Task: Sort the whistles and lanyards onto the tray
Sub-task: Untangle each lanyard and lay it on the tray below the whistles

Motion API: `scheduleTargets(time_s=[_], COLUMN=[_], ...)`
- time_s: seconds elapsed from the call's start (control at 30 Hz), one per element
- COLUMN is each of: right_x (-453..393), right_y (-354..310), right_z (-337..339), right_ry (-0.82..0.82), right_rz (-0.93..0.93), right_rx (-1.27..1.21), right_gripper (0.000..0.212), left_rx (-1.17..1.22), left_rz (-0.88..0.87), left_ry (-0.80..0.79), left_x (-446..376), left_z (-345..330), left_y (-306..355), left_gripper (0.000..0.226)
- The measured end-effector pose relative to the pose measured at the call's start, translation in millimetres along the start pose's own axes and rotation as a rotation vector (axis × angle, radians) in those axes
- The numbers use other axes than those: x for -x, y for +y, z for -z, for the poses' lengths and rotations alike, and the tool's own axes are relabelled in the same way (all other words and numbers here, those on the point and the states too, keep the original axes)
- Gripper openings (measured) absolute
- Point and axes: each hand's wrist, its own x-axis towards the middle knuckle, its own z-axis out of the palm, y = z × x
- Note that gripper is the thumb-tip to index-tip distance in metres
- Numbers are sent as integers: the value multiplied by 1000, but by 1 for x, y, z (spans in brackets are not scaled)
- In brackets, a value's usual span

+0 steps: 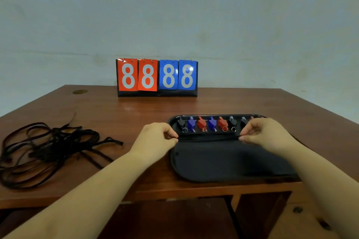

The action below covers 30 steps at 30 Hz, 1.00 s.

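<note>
both hands pinch a bunched black lanyard: left hand (pixel 162 136), right hand (pixel 258 132), stretching the lanyard (pixel 208 138) across the tray (pixel 223 163), whistles (pixel 202 124) at 12 o'clock. tugging it could nudge those whistles out of line; spare lanyards (pixel 48 147) wait at 9 o'clock.

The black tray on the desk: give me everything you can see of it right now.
The black tray is long with rounded ends, looks like matte plastic and lies flat near the desk's front edge. A row of black, blue and red whistles lines its far side. Across its middle the left hand and right hand pinch a stretched black lanyard. Its near half looks bare.
</note>
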Motion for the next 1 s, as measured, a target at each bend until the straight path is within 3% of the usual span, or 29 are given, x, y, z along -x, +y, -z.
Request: scheduleTargets(time_s=[0.17, 0.47, 0.67, 1.0], right_x=[-21, -27, -9, 30], right_y=[2, 7, -7, -93], right_z=[-6, -16, -11, -54], right_ry=[-95, -70, -39, -71], right_rz=[1, 14, 24, 262], right_rx=[156, 219, 278, 221], right_gripper=[15, 18, 20, 20], left_rx=[-196, -332, -232, -145], left_rz=[-55, -79, -77, 53], left_ry=[-51, -87, -33, 17], left_x=[-17, -27, -14, 32], left_z=[-6, -14, 4, 106], left_y=[0, 3, -5, -61], left_gripper=[9, 6, 17, 8])
